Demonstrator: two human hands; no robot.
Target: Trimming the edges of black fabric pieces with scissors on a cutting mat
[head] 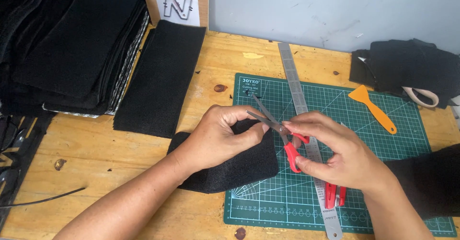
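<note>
My left hand (218,137) grips the upper edge of a black fabric piece (239,170) that lies half on the green cutting mat (383,173) and half on the wooden table. My right hand (338,154) holds small scissors with red handles (290,149). Their blades are open and point up-left, just above my left hand's fingertips and the fabric's edge.
A long steel ruler (299,96) crosses the mat. An orange plastic scraper (371,108) lies at the mat's right. A red cutter (333,194) sits under my right wrist. Black fabric stacks (72,43) fill the left, a strip (160,77) beside them, more fabric (407,67) at far right.
</note>
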